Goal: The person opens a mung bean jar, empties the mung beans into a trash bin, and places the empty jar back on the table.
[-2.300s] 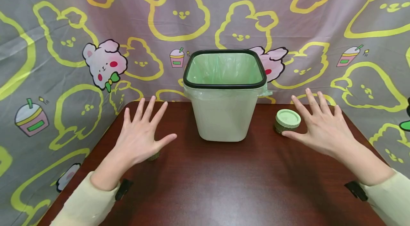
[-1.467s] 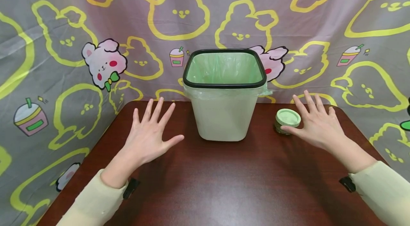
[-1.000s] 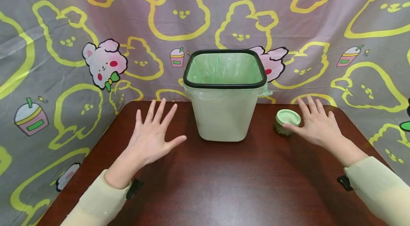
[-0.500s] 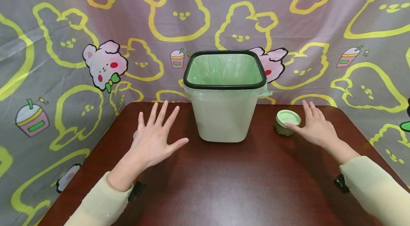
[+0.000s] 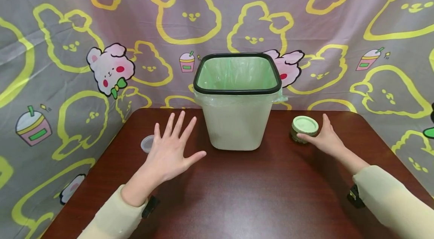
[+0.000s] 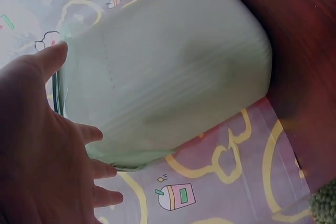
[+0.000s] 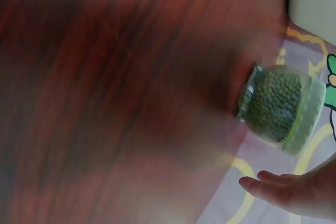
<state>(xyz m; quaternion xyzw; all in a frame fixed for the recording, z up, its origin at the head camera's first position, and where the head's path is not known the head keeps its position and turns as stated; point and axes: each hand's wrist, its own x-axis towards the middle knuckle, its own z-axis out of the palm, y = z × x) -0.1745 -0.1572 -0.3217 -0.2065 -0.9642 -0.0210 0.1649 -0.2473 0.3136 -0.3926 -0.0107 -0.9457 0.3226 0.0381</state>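
My left hand [image 5: 173, 152] hovers over the table with its fingers spread, holding nothing. Just behind it, a clear round plastic piece [image 5: 146, 143] peeks out, partly covered by the hand; whether it is a lid or a container's top, I cannot tell. Green beans [image 6: 324, 203] show at the lower right corner of the left wrist view. Beside a small jar with a pale green lid [image 5: 305, 124], my right hand [image 5: 325, 139] has thumb and fingers apart on its near and right sides. The right wrist view shows green beans [image 7: 275, 103] inside that jar, with a gap to the fingers.
A pale bin [image 5: 237, 122] with a black rim and a green liner bag stands at the back middle of the dark wooden table [image 5: 237, 194]. A patterned cloth [image 5: 223, 9] hangs close behind and along both sides.
My left hand has drifted right and toward me, uncovering the clear round piece. My right hand has moved inward and lower beside the jar, its fingers drawing closer together. Bin and jar have not moved.
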